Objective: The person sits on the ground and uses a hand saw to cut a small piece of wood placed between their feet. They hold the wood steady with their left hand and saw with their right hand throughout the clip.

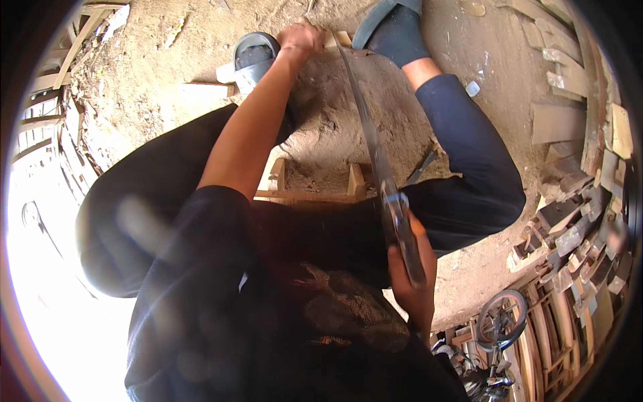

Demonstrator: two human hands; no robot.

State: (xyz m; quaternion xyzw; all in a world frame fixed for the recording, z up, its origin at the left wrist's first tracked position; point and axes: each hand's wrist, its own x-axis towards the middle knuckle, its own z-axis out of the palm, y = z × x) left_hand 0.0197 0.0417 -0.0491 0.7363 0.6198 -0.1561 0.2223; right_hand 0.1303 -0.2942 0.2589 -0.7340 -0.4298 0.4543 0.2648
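My right hand (413, 281) is wrapped round the handle of what looks like a hand saw (367, 120), its long narrow blade seen nearly edge-on. The blade runs away from me between my legs, and its far end meets a small piece of wood (330, 41) on the ground between my feet. My left hand (301, 38) reaches out beside my left sandal (254, 59) and presses on that wood, its fingers closed and partly hidden. The teeth are too fine to make out. My right sandal (376, 23) stands just right of the wood.
A low wooden frame (311, 197) lies under my legs. Near my right thigh is a dark narrow tool (423, 165). A wood offcut (207, 90) lies at left; boards (558, 124) and stacked wood blocks (576, 234) line the right. A bicycle wheel (501, 319) stands lower right.
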